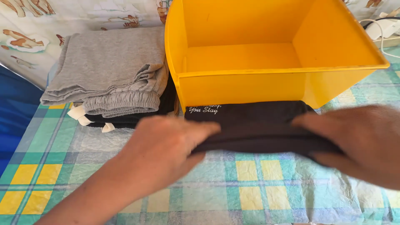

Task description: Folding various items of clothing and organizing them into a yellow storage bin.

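Hands at work on one dark folded garment, which lies on the checked surface directly in front of the yellow bin, its far edge just beside the bin's front wall. White print shows on the garment's far left corner.

Left hand — fingers curled around the garment's left end, thumb side on top, cloth pinched between them. Right hand — fingers closed over the garment's right end, some on top and some tucked beneath the fold. Both hands blurred.

Yellow bin stands open, tilted toward the camera, inside bare and brightly lit.

Left of the bin: stack of folded clothes — grey sweatpants with ribbed waistband on top, dark items with white cord ends below. The stack touches the bin's left wall.

Behind the bin, on the right: white cables and a white plug block. Behind the stack: pale cloth with animal prints.
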